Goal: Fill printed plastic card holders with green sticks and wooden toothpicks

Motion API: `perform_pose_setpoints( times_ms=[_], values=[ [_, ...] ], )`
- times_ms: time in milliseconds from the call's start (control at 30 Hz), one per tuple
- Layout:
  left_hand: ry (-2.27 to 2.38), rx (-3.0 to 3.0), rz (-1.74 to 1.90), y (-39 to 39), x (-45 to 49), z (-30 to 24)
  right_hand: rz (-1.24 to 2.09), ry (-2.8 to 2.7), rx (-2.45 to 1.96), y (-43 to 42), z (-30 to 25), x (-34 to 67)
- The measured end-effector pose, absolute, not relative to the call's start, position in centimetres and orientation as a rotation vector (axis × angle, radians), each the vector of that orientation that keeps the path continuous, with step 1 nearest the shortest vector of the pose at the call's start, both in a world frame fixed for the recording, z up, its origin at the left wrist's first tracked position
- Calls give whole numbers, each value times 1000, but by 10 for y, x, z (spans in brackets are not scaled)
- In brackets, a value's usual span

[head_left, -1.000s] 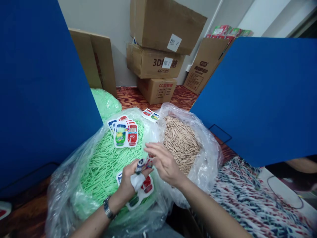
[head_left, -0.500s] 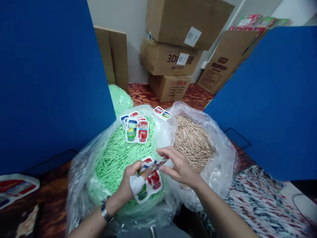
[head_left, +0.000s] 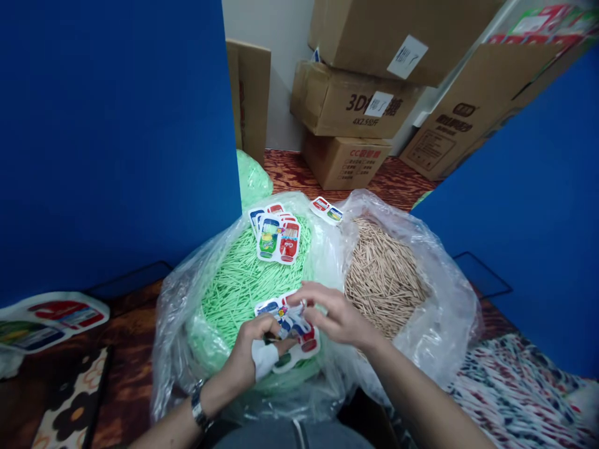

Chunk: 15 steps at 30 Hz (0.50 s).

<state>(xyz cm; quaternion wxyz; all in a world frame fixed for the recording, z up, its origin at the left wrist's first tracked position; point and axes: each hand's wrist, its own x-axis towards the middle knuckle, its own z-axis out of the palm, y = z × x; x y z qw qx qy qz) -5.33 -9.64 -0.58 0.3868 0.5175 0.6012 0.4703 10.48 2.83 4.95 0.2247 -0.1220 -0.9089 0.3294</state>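
A shiny can-printed candy pouch point(head_left: 291, 323) is gripped by my left hand point(head_left: 255, 349), which has a white wrap around the thumb base. My right hand point(head_left: 339, 317) is at the pouch's upper right side, its thumb and fingers apart; whether they touch it is blurred. Beneath, another can-shaped pouch point(head_left: 309, 343) lies on green candy sticks point(head_left: 234, 280) in a clear plastic bag point(head_left: 175, 337). Several fanned pouches point(head_left: 279, 237) rest farther back on the green sticks.
Brown candy sticks point(head_left: 384, 280) fill a second plastic bag point(head_left: 449, 299) on the right. One pouch point(head_left: 326, 211) lies between the bags. Blue panels point(head_left: 112, 137) flank both sides, and stacked cartons point(head_left: 355, 106) stand behind. A large pouch point(head_left: 56, 318) is at the left edge.
The view has swung left, so the surroundings appear farther right. The held pouch has tilted, and both hands remain close together over the green sticks.
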Motion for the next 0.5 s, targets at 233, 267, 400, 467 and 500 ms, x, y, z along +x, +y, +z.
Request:
perform_pose_setpoints(
  times_ms=[233, 267, 400, 467, 500],
  values=[
    [1378, 1425, 1219, -112, -47, -2, 260, -3019, -391, 76, -1, 39],
    [1377, 1435, 1219, -113, -47, -3, 111, -3102, -360, 76, -6, 29],
    [1392, 1417, 1221, -115, -48, -8, -260, -3214, -241, 70, -12, 5],
    [1406, 1406, 1231, -116, -49, -12, -324, -3237, -176, 67, -12, 0],
    [1411, 1404, 1233, -116, -49, -13, -345, -3242, -148, 66, -13, -2]
  ],
)
